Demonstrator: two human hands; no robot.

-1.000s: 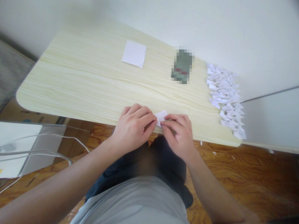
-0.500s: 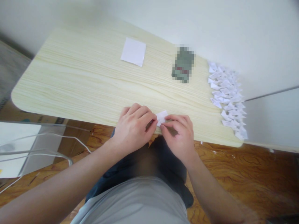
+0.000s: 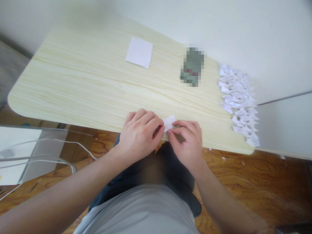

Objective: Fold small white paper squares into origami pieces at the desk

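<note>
Between my hands, at the front edge of the table, is a small folded piece of white paper (image 3: 170, 121). My left hand (image 3: 142, 131) pinches its left side between thumb and fingers. On the other side, the thumb and forefinger of my right hand (image 3: 187, 139) grip its right and lower edge. Creases show on the paper, but my fingertips cover part of it.
A flat stack of square white paper (image 3: 139, 52) lies farther back on the light wood table (image 3: 80, 81). Right of it is a pixelated green object (image 3: 193, 66). Several folded white paper shapes (image 3: 237, 94) crowd the right end. White cables (image 3: 60, 159) hang at lower left.
Both hands keep their hold on the folded paper with hardly any movement. The view has shifted very slightly.
</note>
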